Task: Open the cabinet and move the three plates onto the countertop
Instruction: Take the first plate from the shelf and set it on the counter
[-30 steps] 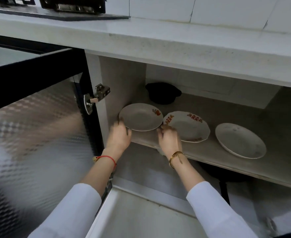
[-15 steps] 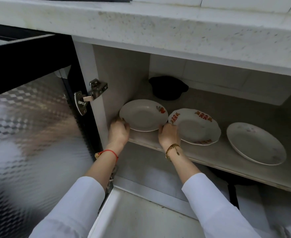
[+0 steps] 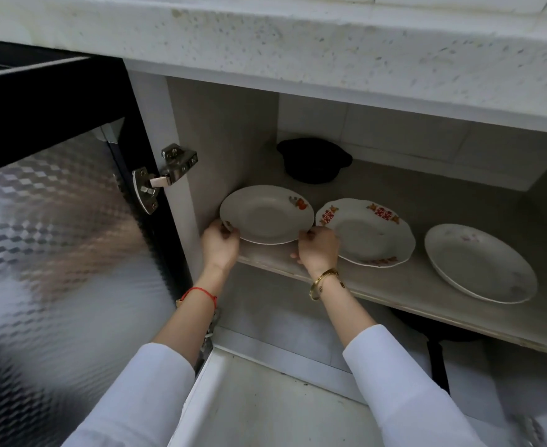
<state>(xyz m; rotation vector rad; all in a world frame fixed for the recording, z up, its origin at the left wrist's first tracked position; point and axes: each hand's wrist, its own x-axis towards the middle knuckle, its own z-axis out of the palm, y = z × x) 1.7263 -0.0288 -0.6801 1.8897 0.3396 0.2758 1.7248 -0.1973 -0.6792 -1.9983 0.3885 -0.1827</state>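
The cabinet stands open, its door (image 3: pixel 56 221) swung out to the left. Three white plates lie in a row on the shelf (image 3: pixel 394 285). The left plate (image 3: pixel 265 214), with a small red motif, is gripped on both sides: my left hand (image 3: pixel 219 245) holds its left rim and my right hand (image 3: pixel 319 250) holds its right rim, and its front edge is raised slightly off the shelf. The middle plate (image 3: pixel 369 230) has a scalloped rim with red marks. At the right lies the plain right plate (image 3: pixel 478 262). The countertop (image 3: pixel 298 37) runs above the opening.
A black pot (image 3: pixel 314 159) sits at the back of the shelf behind the plates. A metal hinge (image 3: pixel 169 175) sticks out from the cabinet's left post. Below the shelf lies a dark pan (image 3: pixel 436 333). White floor tiles show under my arms.
Both hands moved from just in front of the left plate to gripping its two rims. The camera came closer and lower toward the shelf.
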